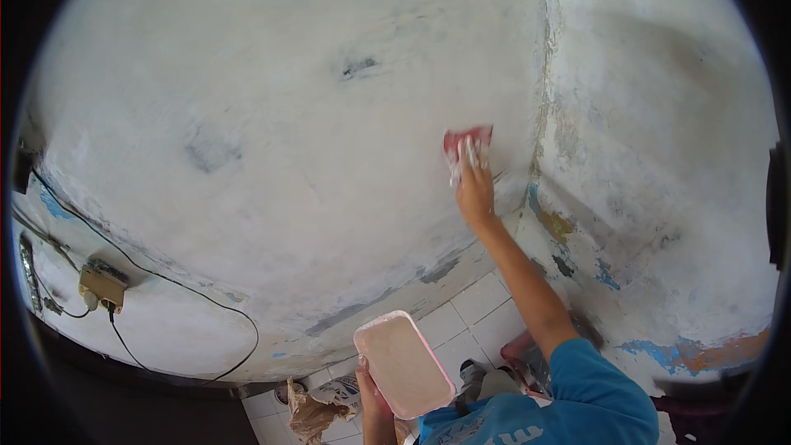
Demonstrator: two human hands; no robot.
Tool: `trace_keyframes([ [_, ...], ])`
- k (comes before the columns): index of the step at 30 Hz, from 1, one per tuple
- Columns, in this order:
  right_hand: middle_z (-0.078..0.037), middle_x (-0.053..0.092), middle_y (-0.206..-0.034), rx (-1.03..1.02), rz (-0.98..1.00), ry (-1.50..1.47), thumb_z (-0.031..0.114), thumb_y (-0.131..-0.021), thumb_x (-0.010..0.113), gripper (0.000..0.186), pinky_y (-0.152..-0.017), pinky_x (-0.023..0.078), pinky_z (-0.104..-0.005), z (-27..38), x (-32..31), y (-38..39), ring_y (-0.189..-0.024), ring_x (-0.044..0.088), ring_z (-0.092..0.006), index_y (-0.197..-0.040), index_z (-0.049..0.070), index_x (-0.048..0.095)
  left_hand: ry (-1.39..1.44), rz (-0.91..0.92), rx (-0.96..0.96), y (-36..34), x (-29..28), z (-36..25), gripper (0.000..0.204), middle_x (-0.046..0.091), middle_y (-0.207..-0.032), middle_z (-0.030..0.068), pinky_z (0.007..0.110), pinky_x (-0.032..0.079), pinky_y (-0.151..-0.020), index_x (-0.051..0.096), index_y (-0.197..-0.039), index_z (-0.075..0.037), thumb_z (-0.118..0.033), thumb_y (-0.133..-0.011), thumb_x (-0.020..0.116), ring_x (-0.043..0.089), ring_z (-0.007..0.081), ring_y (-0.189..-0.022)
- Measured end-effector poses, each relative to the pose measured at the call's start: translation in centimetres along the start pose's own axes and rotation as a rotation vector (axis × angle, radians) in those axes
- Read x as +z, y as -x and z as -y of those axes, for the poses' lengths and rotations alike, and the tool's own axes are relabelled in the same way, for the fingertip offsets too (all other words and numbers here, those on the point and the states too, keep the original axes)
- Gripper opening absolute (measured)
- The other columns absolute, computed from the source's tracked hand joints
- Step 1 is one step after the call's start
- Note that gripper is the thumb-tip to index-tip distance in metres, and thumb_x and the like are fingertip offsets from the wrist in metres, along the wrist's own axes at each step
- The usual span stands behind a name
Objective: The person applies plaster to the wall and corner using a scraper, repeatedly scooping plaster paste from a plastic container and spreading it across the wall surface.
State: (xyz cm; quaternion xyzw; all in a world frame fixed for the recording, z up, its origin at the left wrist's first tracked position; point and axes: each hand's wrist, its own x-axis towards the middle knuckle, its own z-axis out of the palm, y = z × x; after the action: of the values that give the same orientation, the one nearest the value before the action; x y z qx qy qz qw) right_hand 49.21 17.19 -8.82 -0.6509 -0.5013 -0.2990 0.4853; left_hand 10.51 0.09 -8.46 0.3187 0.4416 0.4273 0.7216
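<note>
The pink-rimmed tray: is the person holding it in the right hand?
No, the left hand holds the pink-rimmed tray at its edge, while the right hand holds a red spreader.

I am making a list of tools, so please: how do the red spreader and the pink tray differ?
The red spreader is smaller than the pink tray. The right hand holds the spreader up at the wall; the left hand holds the tray lower down. Both are hand-held.
</note>
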Motion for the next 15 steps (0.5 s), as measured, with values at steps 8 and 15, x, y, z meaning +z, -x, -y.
trace_keyframes([
  [8, -0.020, 0.051, -0.146, -0.005, 0.235, -0.185, 0.001, -0.090, 0.056, 0.055, -0.114, 0.035, -0.0531, -1.4, -3.4, 4.9, -0.138, 0.044, -0.0405, -0.144, -0.003, 0.048, -0.013, 0.022, -0.003, 1.0, 2.4, 0.0, 0.071, 0.058, -0.136, 0.0158, 0.042, 0.047, -0.101, 0.047, -0.143, -0.002, -0.057, -0.098, 0.049, 0.058, 0.0284, -0.121],
  [15, -0.015, 0.050, -0.149, -0.129, 0.052, -0.003, 0.000, -0.089, 0.057, 0.056, -0.115, 0.034, -0.0511, 0.9, -0.3, -0.5, -0.138, 0.045, -0.0363, -0.144, 0.003, 0.050, 0.037, 0.005, -0.003, 2.6, 3.4, 1.3, 0.071, 0.057, -0.137, 0.0157, 0.042, 0.047, -0.102, 0.046, -0.144, -0.002, -0.057, -0.099, 0.047, 0.058, 0.0278, -0.121],
])
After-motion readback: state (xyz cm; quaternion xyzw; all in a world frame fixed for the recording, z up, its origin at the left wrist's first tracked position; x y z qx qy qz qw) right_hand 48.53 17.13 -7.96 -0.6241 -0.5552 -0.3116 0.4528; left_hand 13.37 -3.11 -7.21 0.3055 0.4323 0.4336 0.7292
